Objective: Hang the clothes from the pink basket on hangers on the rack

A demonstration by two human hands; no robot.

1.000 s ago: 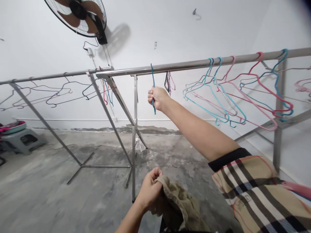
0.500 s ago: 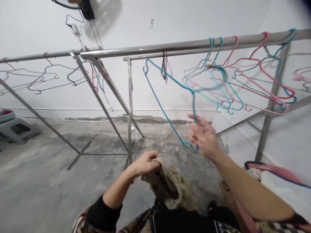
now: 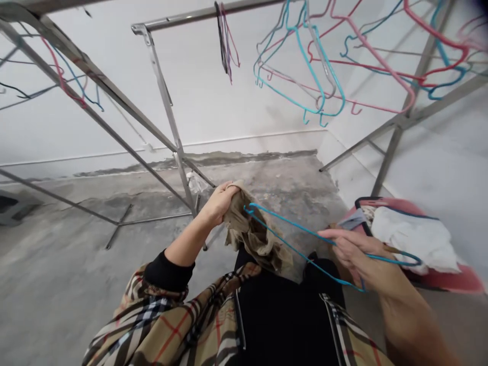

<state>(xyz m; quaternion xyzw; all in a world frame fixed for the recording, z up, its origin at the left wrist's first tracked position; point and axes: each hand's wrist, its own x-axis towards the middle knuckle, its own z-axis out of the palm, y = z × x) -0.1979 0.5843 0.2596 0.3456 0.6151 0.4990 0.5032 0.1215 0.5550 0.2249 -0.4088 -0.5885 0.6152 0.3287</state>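
Head view. Left hand (image 3: 221, 204), one: fingers clamped on the upper edge of a khaki garment (image 3: 240, 221), which hangs in loose folds in front of the wearer. Right hand (image 3: 358, 254), one: closed around a blue hanger (image 3: 309, 261), held slantwise, its far end overlapping the garment's right side; whether the two touch cannot be told from here. Metal rail (image 3: 183, 18), one: thin dark and purple hangers (image 3: 225, 43) below it, right of its left end. Pink tub (image 3: 414, 204), one: white cloth (image 3: 414, 239) lying inside, reaching the near edge.
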